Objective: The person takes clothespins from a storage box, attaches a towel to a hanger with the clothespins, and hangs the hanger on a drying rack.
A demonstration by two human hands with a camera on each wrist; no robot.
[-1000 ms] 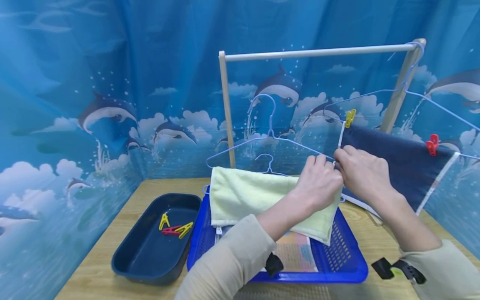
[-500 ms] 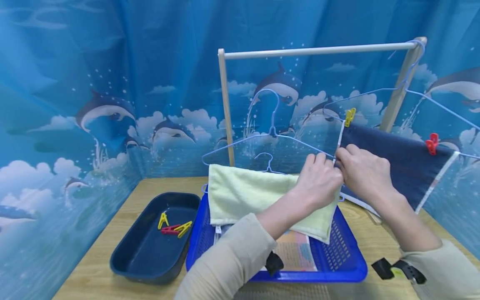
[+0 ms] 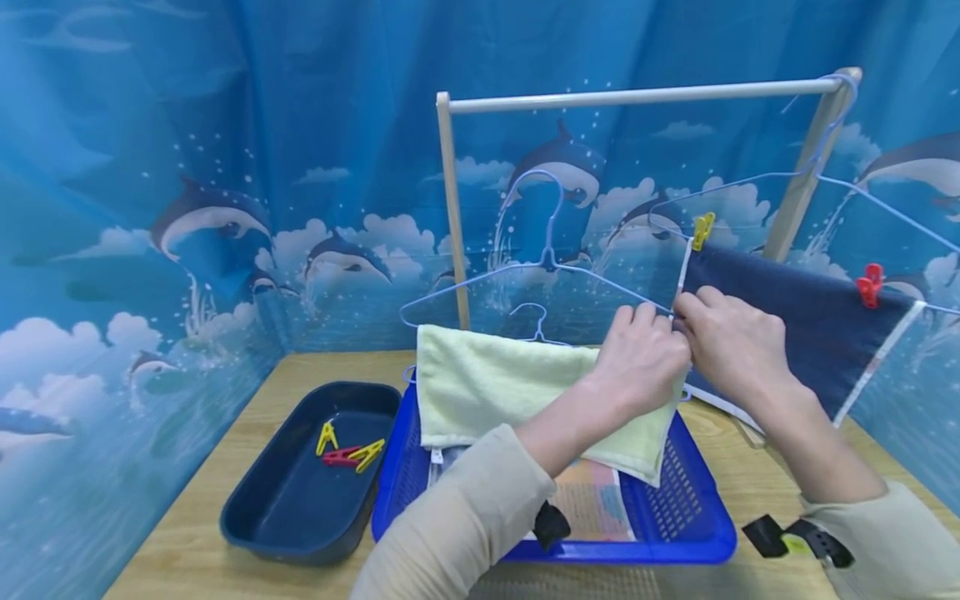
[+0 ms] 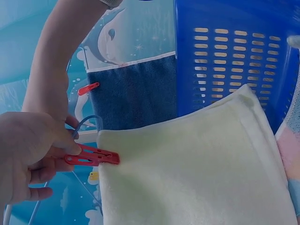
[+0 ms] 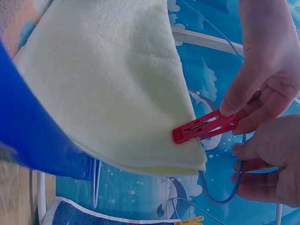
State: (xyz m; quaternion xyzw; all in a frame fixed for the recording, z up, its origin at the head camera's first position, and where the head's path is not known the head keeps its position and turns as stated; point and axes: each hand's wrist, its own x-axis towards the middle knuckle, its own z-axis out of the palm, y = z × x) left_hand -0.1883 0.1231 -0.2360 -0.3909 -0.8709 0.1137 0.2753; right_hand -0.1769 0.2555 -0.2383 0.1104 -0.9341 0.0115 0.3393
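Observation:
A pale yellow towel [image 3: 495, 379] hangs folded over a blue wire hanger [image 3: 548, 260] above the basket. In the head view my left hand [image 3: 637, 358] and right hand [image 3: 731, 342] meet at the hanger's right end. My left hand pinches a red clothespin [image 4: 111, 157] between thumb and fingers. Its jaws bite the towel's upper corner in both wrist views. With curled fingers, my right hand [image 5: 274, 168] holds the bare bent end of the hanger just beyond that corner. From the head camera, the hands hide this clothespin.
A navy towel [image 3: 787, 325] hangs at right from the rack [image 3: 637, 97], held by yellow and red clothespins. The blue basket [image 3: 615, 552] holds more cloth and a second hanger [image 3: 537, 321]. At left, a dark bin [image 3: 300, 546] contains several clothespins [image 3: 341, 456].
The hanger has tipped slightly, its hook rising a little and its left end drifting left and up. Both hands keep nearly the same place and grip.

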